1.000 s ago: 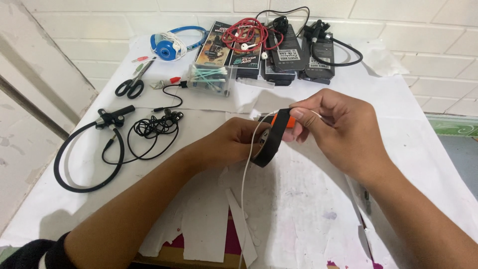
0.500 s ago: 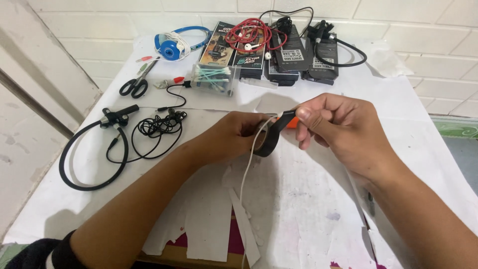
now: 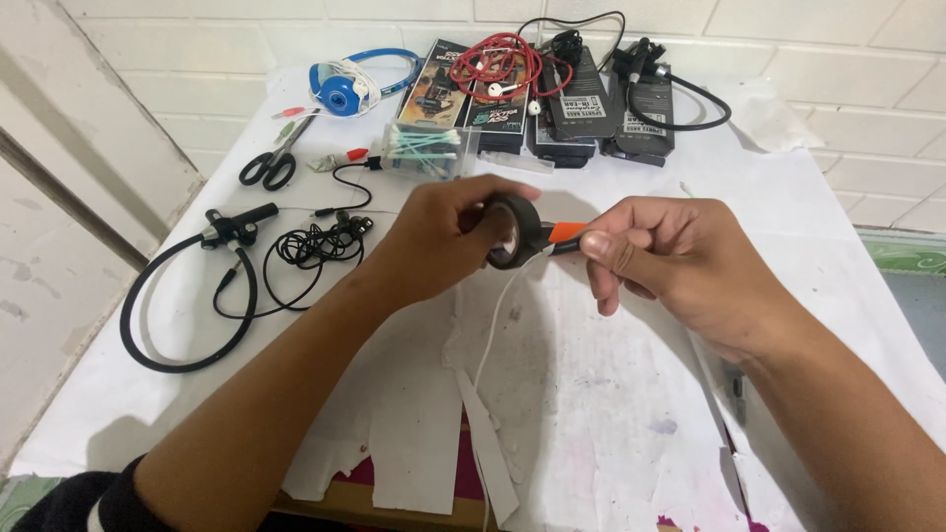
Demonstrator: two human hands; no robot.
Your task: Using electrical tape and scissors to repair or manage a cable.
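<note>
since the earlier frame both hands have lifted a little and the roll of black tape (image 3: pixel 513 232) has turned, so its open centre now faces the camera more than before. the left hand (image 3: pixel 443 236) is closed around the roll, thumb over the top and fingers wrapped behind it, holding it above the middle of the table (image 3: pixel 197 394). the right hand (image 3: pixel 670 261) is closed in a pinch on a small orange piece (image 3: pixel 566 234) that touches the right edge of the roll; the exact kind of piece is too small to tell. a thin white cable (image 3: pixel 493 345) hangs from between the 2 hands down toward the near edge of the table. white paper sheets (image 3: pixel 591 394) cover the tabletop, torn at the near side. to the left lie a black neckband earphone (image 3: pixel 187 296) and a tangle of black earbuds (image 3: pixel 320 246), just beside each other. farther back on the left are black-handled scissors (image 3: pixel 271 163) and blue headphones (image 3: pixel 345 89). a clear box of cotton swabs (image 3: pixel 424 148) stands behind the left hand, with a small red-tipped lead (image 3: pixel 350 158) near it. along the wall sit several dark flat boxes (image 3: pixel 581 108), with a coil of red cable (image 3: pixel 503 59) and black cords (image 3: pixel 690 99) on top of them.
</note>
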